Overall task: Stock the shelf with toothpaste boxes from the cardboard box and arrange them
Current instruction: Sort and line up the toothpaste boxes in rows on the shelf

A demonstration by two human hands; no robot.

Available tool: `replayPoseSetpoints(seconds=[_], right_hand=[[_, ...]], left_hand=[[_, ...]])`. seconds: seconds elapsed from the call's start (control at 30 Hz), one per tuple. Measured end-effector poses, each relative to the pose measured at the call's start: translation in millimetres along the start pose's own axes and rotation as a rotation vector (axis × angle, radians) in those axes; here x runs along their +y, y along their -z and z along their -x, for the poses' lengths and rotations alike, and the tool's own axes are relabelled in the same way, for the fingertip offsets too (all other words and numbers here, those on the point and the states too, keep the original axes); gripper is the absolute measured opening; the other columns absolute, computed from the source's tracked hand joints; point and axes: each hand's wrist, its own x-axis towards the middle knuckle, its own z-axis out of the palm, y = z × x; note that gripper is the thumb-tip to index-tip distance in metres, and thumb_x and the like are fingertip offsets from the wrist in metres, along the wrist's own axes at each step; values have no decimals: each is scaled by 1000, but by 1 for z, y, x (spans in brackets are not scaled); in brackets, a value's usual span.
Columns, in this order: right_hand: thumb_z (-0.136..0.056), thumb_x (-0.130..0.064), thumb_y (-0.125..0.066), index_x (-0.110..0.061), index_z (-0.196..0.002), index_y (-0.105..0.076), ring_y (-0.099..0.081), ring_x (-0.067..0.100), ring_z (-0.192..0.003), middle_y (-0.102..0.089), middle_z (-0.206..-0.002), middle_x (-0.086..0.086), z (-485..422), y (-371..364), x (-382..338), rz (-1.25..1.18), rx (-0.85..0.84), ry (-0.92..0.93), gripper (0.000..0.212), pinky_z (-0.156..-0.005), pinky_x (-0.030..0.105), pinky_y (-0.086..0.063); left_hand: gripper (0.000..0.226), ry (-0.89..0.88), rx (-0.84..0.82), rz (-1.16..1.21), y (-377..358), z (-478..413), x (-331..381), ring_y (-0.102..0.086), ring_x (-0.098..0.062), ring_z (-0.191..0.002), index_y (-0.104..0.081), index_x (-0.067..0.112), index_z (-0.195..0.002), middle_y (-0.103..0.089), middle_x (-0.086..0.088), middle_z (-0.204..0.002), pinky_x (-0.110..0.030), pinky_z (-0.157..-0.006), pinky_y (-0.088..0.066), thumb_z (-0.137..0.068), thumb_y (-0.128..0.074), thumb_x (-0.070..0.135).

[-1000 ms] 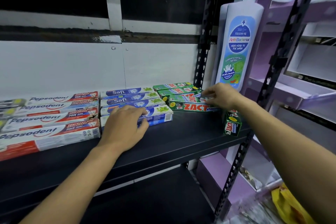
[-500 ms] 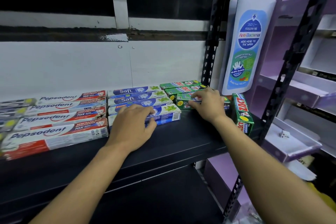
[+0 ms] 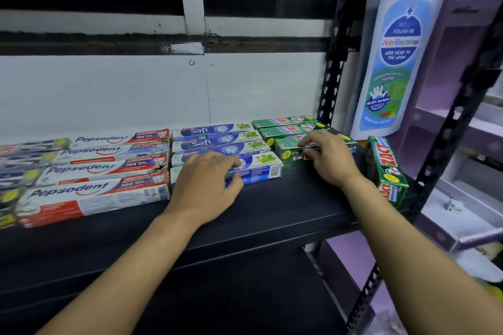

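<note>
Head view: we see black shelf [image 3: 285, 207] with toothpaste rows reaching toward back edge. Left hand [image 3: 206, 182] rests on front Safi box [image 3: 262, 168] mid-shelf; grip slack, fingers spread over box top, clamping nothing. Right hand [image 3: 330, 160] is on front Zact box [image 3: 287, 148] near right rear corner; grip curled, clamped on it. Stray Zact box [image 3: 386, 171] lies askew at right edge. Pepsodent boxes [image 3: 95, 171] fill left part. We see wash bottle display [image 3: 400, 62] beyond right rear corner.

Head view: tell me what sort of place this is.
Probably a small shop: a black metal shelf holds boxed toothpaste sorted by brand, Pepsodent boxes, Safi boxes and Zact boxes, and a big bottle-shaped wash display stands beside it.
</note>
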Motion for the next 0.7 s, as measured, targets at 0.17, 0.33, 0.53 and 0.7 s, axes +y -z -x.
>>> replayPoseSetpoints(seconds=[0.17,0.33,0.53,0.7], right_hand=[[-85,-27,-68,-34,-104,-69,-51,28,-123,-59,-126,3,6,-4,1,120,112,-44,20,-107,57,-29],[-83,-55,-61,-32,-122,-64,-38,38,-123,-45,-130,13,7,-2,0,220,79,-240,46,-113,49,-24],[-85,-58,-61,-27,-124,-64,-34,32,-122,-44,-124,10,6,-5,-1,107,41,-189,50,-108,31,-22],[-87,-53,-61,-20,-125,-65,-41,34,-123,-48,-121,13,1,-13,-1,84,50,-141,51,-111,39,-29]], left_hand=[[37,12,-14,-22,2,-1,2,-59,-15,-108,-67,26,-118,-69,7,-113,-40,-101,-41,-89,-48,40],[39,25,-20,-28,1,-1,4,-60,-14,-106,-68,27,-116,-69,9,-111,-39,-100,-41,-87,-46,42],[36,31,-18,-30,-1,-2,5,-60,-13,-106,-68,27,-115,-69,10,-111,-36,-96,-42,-87,-50,40],[34,21,-6,-47,-3,-2,5,-60,-12,-104,-69,27,-114,-70,12,-110,-29,-92,-36,-87,-52,38]])
